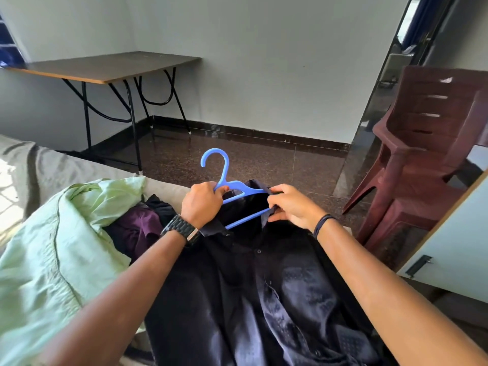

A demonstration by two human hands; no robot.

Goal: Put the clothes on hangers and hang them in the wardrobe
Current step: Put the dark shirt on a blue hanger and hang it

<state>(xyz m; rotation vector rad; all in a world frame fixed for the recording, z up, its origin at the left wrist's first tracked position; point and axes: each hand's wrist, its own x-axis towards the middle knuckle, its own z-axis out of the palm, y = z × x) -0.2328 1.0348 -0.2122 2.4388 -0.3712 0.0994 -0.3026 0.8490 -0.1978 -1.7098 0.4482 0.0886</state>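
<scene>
**Head view: threading a blue hanger into a dark shirt**

Head camera looks down at two bare forearms reaching over a bed (34,165) covered in grey fabric. A dark navy button-front shirt (264,286) lies spread face-up in front of the person, collar pointing away. A bright blue plastic hanger (224,180) sits at the neck opening, hook up, with one shoulder already tucked inside the collar.

The left hand (202,204), a dark link watch on its wrist, has its fingers curled round the hanger just below the hook. The right hand (289,204), a dark band on its wrist, pinches the collar edge between thumb and fingers, holding the cloth over the hanger's right arm.

Left of the shirt lie a crumpled pale green garment (60,247) and a purple one (140,228), both waiting. A maroon plastic chair (422,143) stands to the right, and a brown folding table (105,67) sits against the far wall.

The shirt looks light, limp and slightly slick, likely to slide off; the collar and shoulder seams seem the safest holds. The hanger appears stiff and is best held at its neck.
</scene>
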